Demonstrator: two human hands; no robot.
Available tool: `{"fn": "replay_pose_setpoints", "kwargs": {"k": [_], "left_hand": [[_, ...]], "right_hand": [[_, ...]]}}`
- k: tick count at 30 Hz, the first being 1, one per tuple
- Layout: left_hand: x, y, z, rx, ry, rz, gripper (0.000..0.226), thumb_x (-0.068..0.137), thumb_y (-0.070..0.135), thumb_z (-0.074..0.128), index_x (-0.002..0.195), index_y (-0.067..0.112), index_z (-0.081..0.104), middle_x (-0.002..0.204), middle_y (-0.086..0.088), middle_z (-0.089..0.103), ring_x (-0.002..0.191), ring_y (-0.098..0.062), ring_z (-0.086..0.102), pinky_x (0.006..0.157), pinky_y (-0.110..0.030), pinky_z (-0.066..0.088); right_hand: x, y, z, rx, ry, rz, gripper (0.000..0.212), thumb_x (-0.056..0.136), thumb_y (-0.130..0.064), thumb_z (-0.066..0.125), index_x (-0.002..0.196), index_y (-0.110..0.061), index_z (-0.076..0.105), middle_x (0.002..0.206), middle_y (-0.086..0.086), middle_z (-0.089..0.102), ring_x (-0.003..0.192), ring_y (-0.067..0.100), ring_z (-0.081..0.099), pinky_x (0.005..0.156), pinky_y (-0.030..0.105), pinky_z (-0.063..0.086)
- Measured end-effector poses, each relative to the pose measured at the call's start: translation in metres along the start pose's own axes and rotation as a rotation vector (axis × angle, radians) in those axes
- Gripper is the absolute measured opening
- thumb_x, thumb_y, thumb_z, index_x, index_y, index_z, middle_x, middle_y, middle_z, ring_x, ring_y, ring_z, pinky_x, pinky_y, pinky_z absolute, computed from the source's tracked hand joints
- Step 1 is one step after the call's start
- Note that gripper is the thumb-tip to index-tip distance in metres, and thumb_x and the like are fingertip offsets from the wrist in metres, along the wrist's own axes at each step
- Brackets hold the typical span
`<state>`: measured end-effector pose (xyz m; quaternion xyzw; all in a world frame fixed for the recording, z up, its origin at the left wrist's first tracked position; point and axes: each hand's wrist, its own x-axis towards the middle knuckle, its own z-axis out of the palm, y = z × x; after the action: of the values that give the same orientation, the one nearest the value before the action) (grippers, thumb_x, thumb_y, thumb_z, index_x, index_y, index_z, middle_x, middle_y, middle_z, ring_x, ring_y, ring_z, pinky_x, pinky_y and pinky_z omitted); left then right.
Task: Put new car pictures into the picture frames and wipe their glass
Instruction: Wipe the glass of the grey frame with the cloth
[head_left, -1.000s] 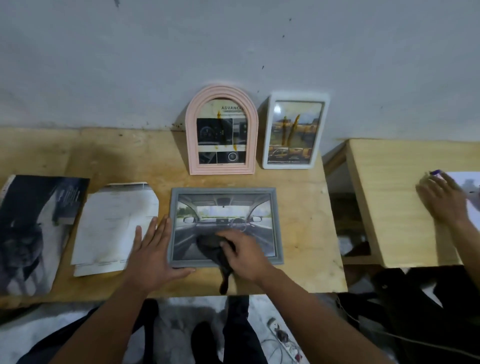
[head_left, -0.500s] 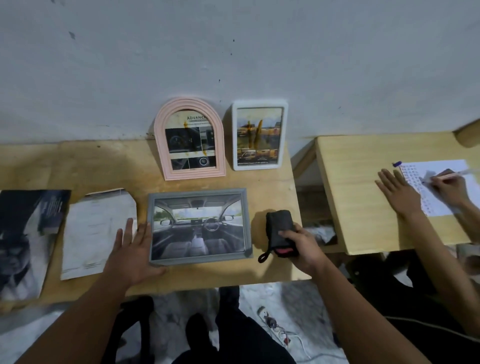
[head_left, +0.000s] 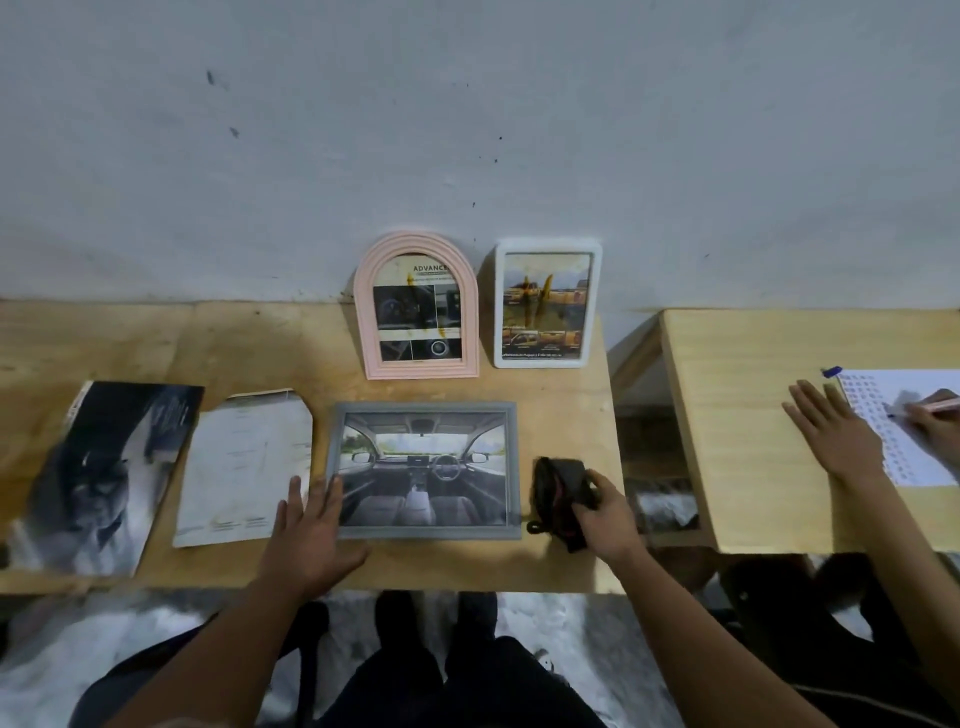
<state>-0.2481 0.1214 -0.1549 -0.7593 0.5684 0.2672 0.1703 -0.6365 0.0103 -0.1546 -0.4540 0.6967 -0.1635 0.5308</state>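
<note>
A grey picture frame lies flat on the wooden table, holding a car-interior picture. My left hand rests flat with straight fingers on the frame's lower left corner. To the right of the frame, my right hand grips a dark cloth on the table. A pink arched frame and a white rectangular frame stand against the wall, both with car pictures and yellowish smears on the glass.
A dark magazine and a white sheet lie at the left. A second wooden table stands to the right across a gap, where another person's hand holds a paper and writes.
My right hand has carried the cloth off the grey frame's glass to the table on its right. My left hand stays at the frame's lower left corner.
</note>
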Motion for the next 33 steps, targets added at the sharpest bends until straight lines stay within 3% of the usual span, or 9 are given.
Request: {"fn": "replay_pose_setpoints", "kwargs": {"k": [5,8,11,13,15,19,25,30,33], "left_hand": [[-0.003,0.0,0.001,-0.135,-0.001,-0.03,0.107,0.089,0.067,0.056,0.164,0.024,-0.006,0.173,-0.004,-0.007,0.159,-0.032,-0.005,0.127,-0.046,0.017],[-0.001,-0.001,-0.006,-0.284,0.029,-0.041,0.102,0.09,0.06,0.062,0.164,0.024,0.003,0.172,-0.004,0.011,0.151,-0.032,0.029,0.116,-0.045,0.038],[0.009,-0.004,-0.014,-0.512,0.055,-0.095,0.095,0.087,0.056,0.071,0.161,0.023,0.022,0.155,-0.012,0.044,0.131,-0.032,0.055,0.103,-0.044,0.051],[0.017,-0.006,-0.021,-0.661,0.065,-0.132,0.086,0.085,0.053,0.075,0.154,0.022,0.035,0.137,-0.01,0.059,0.118,-0.032,0.063,0.095,-0.042,0.054],[0.023,-0.005,-0.026,-0.791,0.087,-0.153,0.082,0.082,0.056,0.076,0.149,0.022,0.042,0.128,-0.006,0.062,0.117,-0.033,0.063,0.094,-0.041,0.052],[0.033,-0.001,-0.028,-1.03,0.101,-0.287,0.082,0.087,0.054,0.074,0.153,0.017,0.04,0.15,-0.01,0.051,0.136,-0.035,0.051,0.108,-0.047,0.043],[0.03,-0.015,-0.029,-1.118,0.165,-0.358,0.078,0.071,0.073,0.067,0.127,0.019,0.066,0.118,-0.009,0.064,0.104,-0.031,0.067,0.099,-0.05,0.055],[0.02,-0.04,-0.053,-1.152,0.312,-0.397,0.043,0.096,0.039,0.067,0.131,0.015,0.062,0.13,-0.014,0.049,0.112,-0.035,0.059,0.099,-0.041,0.047],[0.022,-0.081,-0.069,-1.176,0.469,-0.401,0.027,0.097,0.037,0.065,0.119,0.022,0.064,0.125,-0.01,0.052,0.097,-0.024,0.056,0.091,-0.036,0.044]], "right_hand": [[-0.014,-0.009,0.018,-0.621,-0.02,0.058,0.087,0.094,-0.029,0.063,0.161,-0.019,0.008,0.143,0.019,0.034,0.123,0.042,0.051,0.099,0.05,0.05],[-0.024,-0.031,0.028,-0.769,0.135,-0.047,0.087,0.092,-0.029,0.062,0.161,-0.023,0.01,0.144,0.015,0.033,0.132,0.039,0.04,0.102,0.051,0.046],[-0.021,-0.048,0.041,-0.603,0.086,-0.242,0.067,0.095,-0.024,0.061,0.155,-0.026,0.031,0.139,0.011,0.047,0.124,0.034,0.052,0.097,0.047,0.053],[-0.013,-0.061,0.055,-0.444,-0.084,-0.128,0.059,0.097,-0.022,0.063,0.151,-0.017,0.04,0.134,0.012,0.056,0.12,0.033,0.059,0.094,0.044,0.055],[-0.004,-0.071,0.069,-0.327,-0.171,0.037,0.054,0.095,-0.019,0.067,0.143,-0.006,0.047,0.12,0.013,0.063,0.107,0.031,0.065,0.092,0.044,0.058],[0.013,-0.067,0.091,-0.271,-0.125,0.177,0.055,0.086,-0.034,0.075,0.129,-0.006,0.056,0.119,0.014,0.067,0.101,0.029,0.066,0.09,0.043,0.058],[-0.008,-0.068,0.095,-0.171,-0.079,0.153,0.011,0.092,-0.016,0.073,0.099,-0.01,0.068,0.088,0.002,0.073,0.083,0.019,0.069,0.062,0.021,0.051],[-0.014,-0.084,0.125,-0.153,-0.039,0.009,0.033,0.093,-0.022,0.075,0.122,-0.013,0.062,0.104,0.002,0.069,0.098,0.023,0.067,0.088,0.04,0.057],[-0.022,-0.116,0.161,-0.162,-0.054,-0.097,0.045,0.093,-0.024,0.075,0.134,-0.016,0.06,0.104,-0.001,0.069,0.092,0.014,0.068,0.077,0.028,0.058]]}}
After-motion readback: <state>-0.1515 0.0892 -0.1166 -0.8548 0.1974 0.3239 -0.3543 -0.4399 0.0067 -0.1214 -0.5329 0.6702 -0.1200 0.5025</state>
